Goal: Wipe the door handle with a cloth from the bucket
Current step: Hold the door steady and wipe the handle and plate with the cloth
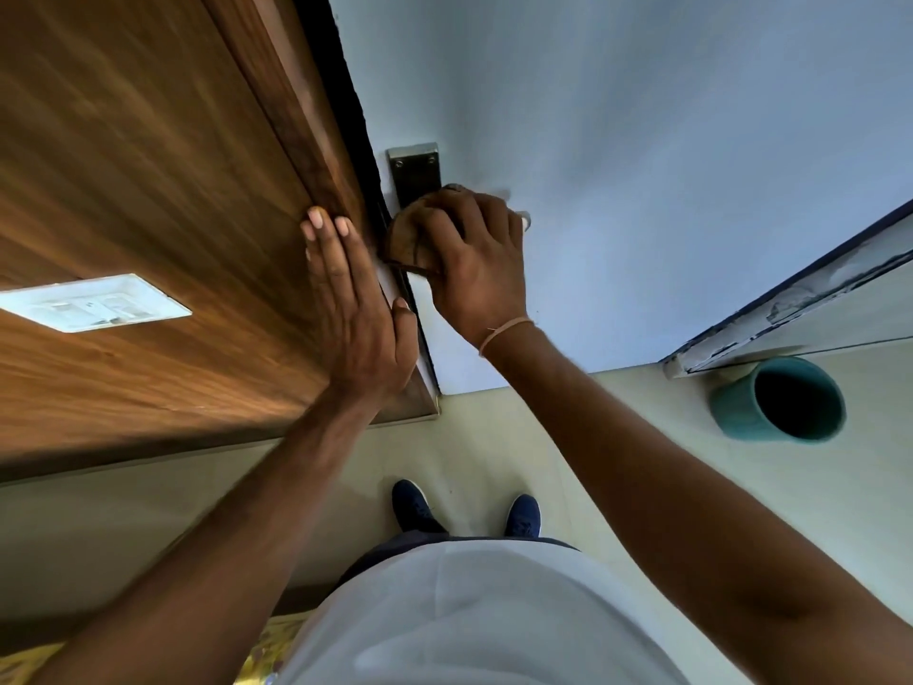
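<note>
A pale blue door [617,140] carries a metal handle plate [414,175]. My right hand [477,262] is closed on a brown cloth [402,239] and presses it over the lever, which is hidden except for a silver tip [525,221] beyond my fingers. My left hand [353,309] lies flat with fingers together against the wooden door frame [296,121], thumb at the door's edge. The teal bucket [778,400] stands on the floor at the right, and its inside looks dark.
A white switch plate [94,303] sits on the wooden panel at the left. A second door frame with chipped paint [800,299] runs along the right. My two dark blue shoes [464,506] stand on the cream floor below the handle.
</note>
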Tool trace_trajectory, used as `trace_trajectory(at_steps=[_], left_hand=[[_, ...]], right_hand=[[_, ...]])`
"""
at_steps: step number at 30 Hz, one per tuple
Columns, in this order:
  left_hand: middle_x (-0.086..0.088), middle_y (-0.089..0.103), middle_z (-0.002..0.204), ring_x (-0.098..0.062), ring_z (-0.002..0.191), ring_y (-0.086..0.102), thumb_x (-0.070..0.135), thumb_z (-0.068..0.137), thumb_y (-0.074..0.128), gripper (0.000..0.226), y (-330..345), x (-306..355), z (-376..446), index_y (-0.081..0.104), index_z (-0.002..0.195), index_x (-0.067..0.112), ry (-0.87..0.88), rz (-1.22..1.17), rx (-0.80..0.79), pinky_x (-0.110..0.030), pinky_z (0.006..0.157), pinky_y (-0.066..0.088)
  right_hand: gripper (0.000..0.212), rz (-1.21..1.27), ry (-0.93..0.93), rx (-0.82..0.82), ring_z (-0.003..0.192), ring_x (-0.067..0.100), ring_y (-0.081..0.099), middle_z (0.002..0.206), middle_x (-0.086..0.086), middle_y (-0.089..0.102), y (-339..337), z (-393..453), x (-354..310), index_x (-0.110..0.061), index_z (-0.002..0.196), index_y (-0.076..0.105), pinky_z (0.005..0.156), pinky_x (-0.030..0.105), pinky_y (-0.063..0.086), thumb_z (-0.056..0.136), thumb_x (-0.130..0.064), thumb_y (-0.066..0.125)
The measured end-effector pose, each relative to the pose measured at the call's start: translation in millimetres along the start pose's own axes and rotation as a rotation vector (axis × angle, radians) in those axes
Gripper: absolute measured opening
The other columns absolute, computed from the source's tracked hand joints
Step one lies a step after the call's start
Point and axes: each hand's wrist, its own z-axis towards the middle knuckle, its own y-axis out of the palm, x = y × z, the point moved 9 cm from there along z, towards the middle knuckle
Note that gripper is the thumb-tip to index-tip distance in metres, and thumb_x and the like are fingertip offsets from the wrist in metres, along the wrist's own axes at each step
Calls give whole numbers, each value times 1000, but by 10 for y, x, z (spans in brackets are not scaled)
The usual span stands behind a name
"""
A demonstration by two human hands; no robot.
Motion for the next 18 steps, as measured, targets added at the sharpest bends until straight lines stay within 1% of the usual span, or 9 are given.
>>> trace_trajectory(at_steps=[2,4,6,12,15,18], left_hand=[[-40,11,172,-52,164,10,16,89,56,93,-5,-1,2,11,163,-16,-2,16,-6,-58,137,14],[-40,11,172,-52,164,10,16,88,57,94,-9,3,-1,12,163,-17,-16,30,-4,-57,138,13],[-41,11,172,-53,164,10,16,88,56,93,-4,15,-9,12,163,-17,-16,23,-5,-58,137,13],[-42,9,172,-54,164,8,15,88,58,93,-9,16,-1,12,162,-18,-9,1,-7,-60,137,13],[-41,9,172,-53,164,8,14,87,58,94,-18,34,-10,11,163,-17,-8,4,-14,-60,137,13],[-39,9,173,-51,165,8,15,87,57,94,-28,26,-14,11,164,-15,-8,6,-17,-58,137,13]], right_hand=[[30,-49,-35,67,120,38,58,132,8,69,6,10,38,-15,122,73,98,46,43,93,-22,68],[26,-82,-96,111,113,39,60,127,9,70,-9,46,78,-13,118,73,92,45,44,91,-14,71],[26,-97,-135,109,109,39,62,125,10,72,-23,66,88,-12,116,73,89,45,46,90,-10,71],[27,-54,-162,102,106,40,65,129,12,73,-218,26,220,-9,119,74,87,43,52,96,-13,59],[28,-50,-187,142,101,40,66,130,11,73,-283,-2,262,-8,116,76,84,43,55,96,-5,57],[28,-43,-177,200,95,38,65,126,11,75,-361,-83,342,-8,109,78,76,41,55,94,1,56]])
